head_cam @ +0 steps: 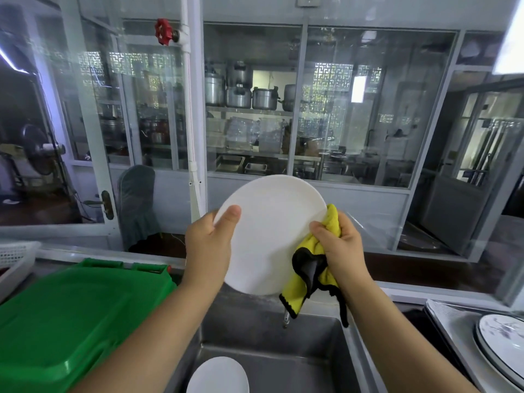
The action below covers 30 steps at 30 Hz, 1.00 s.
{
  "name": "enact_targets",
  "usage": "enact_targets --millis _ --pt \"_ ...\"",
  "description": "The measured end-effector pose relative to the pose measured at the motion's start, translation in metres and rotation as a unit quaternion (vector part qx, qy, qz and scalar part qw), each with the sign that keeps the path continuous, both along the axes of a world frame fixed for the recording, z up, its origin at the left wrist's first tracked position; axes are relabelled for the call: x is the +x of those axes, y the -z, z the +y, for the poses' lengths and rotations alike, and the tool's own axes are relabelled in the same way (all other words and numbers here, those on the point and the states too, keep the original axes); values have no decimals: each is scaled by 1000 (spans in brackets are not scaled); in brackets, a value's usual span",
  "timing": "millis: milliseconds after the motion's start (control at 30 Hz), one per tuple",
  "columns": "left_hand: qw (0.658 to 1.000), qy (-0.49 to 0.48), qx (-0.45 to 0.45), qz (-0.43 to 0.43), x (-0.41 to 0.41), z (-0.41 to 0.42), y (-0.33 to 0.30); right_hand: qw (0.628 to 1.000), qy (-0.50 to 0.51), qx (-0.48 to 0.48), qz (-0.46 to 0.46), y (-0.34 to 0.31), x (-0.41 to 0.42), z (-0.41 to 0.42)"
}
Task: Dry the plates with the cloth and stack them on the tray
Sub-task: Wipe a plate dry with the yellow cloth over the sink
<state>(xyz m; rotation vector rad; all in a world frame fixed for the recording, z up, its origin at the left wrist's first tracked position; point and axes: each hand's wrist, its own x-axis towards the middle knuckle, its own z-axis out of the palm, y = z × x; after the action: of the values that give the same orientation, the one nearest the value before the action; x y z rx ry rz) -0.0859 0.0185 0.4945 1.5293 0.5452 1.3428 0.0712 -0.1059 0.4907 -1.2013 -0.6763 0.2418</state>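
Note:
I hold a round white plate (269,231) upright above the steel sink (272,355). My left hand (208,245) grips its left rim, thumb on the near face. My right hand (338,248) clutches a yellow cloth with black edging (310,276) against the plate's right rim; the cloth's tail hangs down over the sink. Another white plate (218,375) lies in the sink basin. At the lower right, a stack of patterned plates (502,338) rests on a metal tray (445,316).
A green plastic lidded bin (65,319) sits left of the sink, with a white perforated basket (14,259) behind it. A small tap (286,319) pokes over the sink's back edge. Glass partitions and a shelf of metal pots (241,92) fill the background.

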Motion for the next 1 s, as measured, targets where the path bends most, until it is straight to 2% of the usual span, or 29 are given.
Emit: enact_targets --millis 133,200,300,367,433,533,600,667,767,867,1000 --pt "985 -17 -129 -113 14 -18 19 996 8 19 84 9 -8 3" --pt "982 -16 -163 -94 18 -16 30 997 28 -1 78 11 -8 -1" --pt "987 40 -158 3 14 -4 33 998 48 -44 23 5 1 -11" --pt "985 119 -108 70 6 7 19 996 41 -69 -42 -4 8 -16" --pt "967 173 -33 183 2 16 -4 986 13 -101 -133 -14 9 -17" --pt "914 154 142 347 11 19 -29 945 -5 -188 -269 -23 6 -11" --pt "892 125 220 374 16 16 -31 923 -9 -221 -315 -26 6 -10" --pt "893 105 247 361 16 13 -25 924 -37 -215 -313 -27 7 -13" --pt "911 95 235 325 13 11 -12 929 -68 -204 -302 -27 7 -17" --pt "945 94 157 271 10 8 -4 946 -53 -181 -265 -22 10 -20" --pt "985 83 26 149 6 4 5 977 -14 -121 -172 -7 12 -24"
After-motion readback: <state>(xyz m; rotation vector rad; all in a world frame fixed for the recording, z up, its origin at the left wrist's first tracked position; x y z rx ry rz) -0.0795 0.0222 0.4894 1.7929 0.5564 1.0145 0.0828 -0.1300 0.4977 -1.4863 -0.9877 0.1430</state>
